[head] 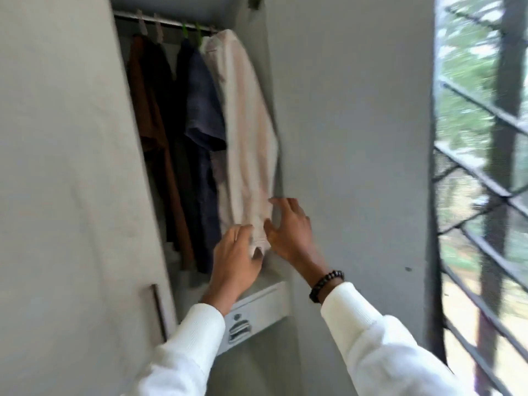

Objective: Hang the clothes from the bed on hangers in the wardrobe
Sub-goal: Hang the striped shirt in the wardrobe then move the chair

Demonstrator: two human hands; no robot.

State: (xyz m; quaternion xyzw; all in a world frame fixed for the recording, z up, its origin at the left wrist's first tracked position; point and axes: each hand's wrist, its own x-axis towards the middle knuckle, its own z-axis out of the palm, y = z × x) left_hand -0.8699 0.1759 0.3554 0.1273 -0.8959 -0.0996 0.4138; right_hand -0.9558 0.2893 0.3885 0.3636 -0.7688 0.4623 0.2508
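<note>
A cream garment [248,132] hangs at the right end of the wardrobe rail [168,22]. My left hand [237,255] touches its bottom hem from the left, fingers relaxed. My right hand [291,227] is spread at the hem's right side, against the wardrobe's right door [343,138]. To the left hang a navy shirt [203,115] on a green hanger [185,31], a dark garment and a brown garment [148,110]. The frame is motion-blurred. The bed is out of view.
The left wardrobe door [63,167] stands open beside the clothes. Below the clothes is a white drawer [257,312] with a metal handle. A barred window [483,181] is at the right.
</note>
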